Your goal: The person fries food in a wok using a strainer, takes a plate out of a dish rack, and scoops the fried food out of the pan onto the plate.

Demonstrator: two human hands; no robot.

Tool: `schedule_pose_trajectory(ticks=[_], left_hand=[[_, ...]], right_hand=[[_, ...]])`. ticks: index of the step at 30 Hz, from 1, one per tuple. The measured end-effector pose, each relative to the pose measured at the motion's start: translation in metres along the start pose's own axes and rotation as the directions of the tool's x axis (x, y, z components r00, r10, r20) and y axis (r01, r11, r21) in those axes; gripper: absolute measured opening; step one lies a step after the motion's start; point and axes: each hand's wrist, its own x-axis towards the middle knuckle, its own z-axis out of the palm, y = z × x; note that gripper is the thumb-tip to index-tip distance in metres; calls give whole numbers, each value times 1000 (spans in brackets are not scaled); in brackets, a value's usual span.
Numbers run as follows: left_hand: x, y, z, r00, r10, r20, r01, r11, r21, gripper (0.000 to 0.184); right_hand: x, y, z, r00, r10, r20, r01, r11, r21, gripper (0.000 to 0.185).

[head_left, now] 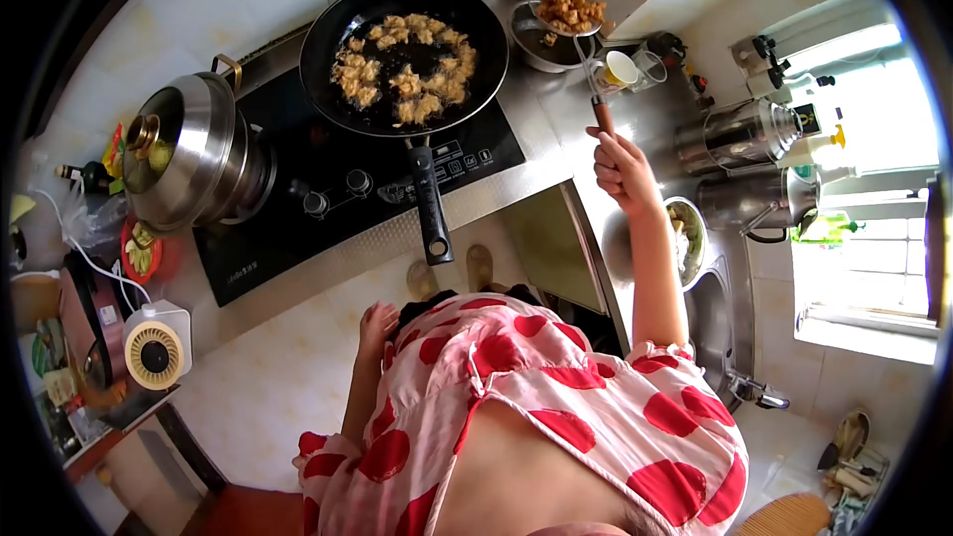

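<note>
My right hand [625, 171] is closed around the wooden handle of a strainer [603, 117]. Golden-brown fried pieces [571, 12] fill its wire basket, which is over a metal bowl [544, 52] on the counter. To the left, a black wok [333, 35] sits on the cooktop with its handle [428, 203] toward me. Several clumps of battered food [419, 99] lie in a rough ring inside it, in dark oil. My left hand [377, 326] hangs beside my body below the counter edge, fingers loosely extended, holding nothing.
A lidded steel pot [189, 154] stands on the cooktop's left side [288, 228]. Cups [621, 69] are right of the strainer. Near the sink [710, 318] are a bowl [687, 238] and metal kettles [749, 201]. A small fan [157, 347] is at the left.
</note>
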Motion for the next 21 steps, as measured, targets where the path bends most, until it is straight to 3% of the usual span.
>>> schedule_pose_trajectory(ticks=[2,6,10,12,13,16,17,19,21], left_hand=[[-1,2,4,999,18,-50,-16,999,42,41],[-13,7,24,996,43,-72,-40,998,50,43],[-15,3,31,994,47,-104,-55,995,-79,44],[-19,2,36,992,53,-118,-66,992,-109,45],[-23,2,38,990,56,-127,-73,988,-135,46],[-38,3,46,984,81,-156,-96,991,-97,49],[-39,0,45,984,80,-162,-97,990,-100,49],[-38,-10,42,981,109,-158,-124,988,-93,50],[-40,-18,41,978,121,-172,-138,986,-90,50]], right_hand=[[-17,-16,7,1000,15,19,-13,993,-114,31],[-28,-28,16,986,64,154,-39,987,-156,33],[-12,-11,28,977,134,163,-69,932,-355,33],[-1,5,37,990,83,114,-16,871,-491,31],[7,13,38,996,57,64,-4,779,-627,31],[33,43,30,925,-297,235,345,403,-848,38],[37,49,29,926,-293,240,347,404,-846,38],[44,56,27,785,-512,348,466,119,-877,44],[38,47,35,805,-491,332,419,77,-904,45]])
